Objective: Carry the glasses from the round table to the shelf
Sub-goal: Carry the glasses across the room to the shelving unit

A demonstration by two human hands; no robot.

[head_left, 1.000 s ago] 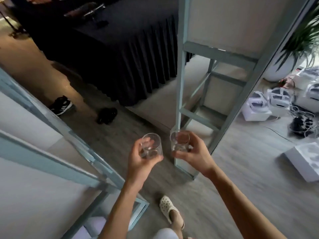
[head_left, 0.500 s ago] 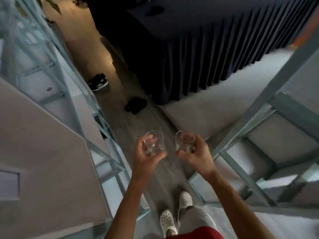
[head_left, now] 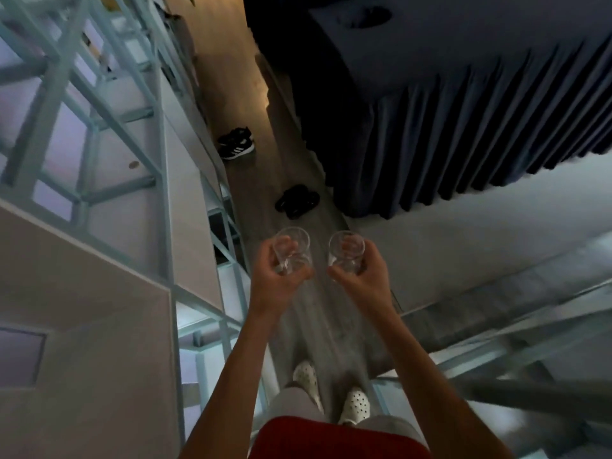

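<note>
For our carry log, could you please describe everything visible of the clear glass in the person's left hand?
The small clear glass tumbler has a round open rim and straight sides, and looks empty. It is held roughly upright over the grey floor. The left hand grips it from below, fingers curled round its far side and showing through the glass. It does not touch the other clear glass beside it.

Clear smooth glasses point(head_left: 293, 251), pleated dark cloth table skirt point(head_left: 463, 134), matt wood-grain floor point(head_left: 318, 313).
</note>
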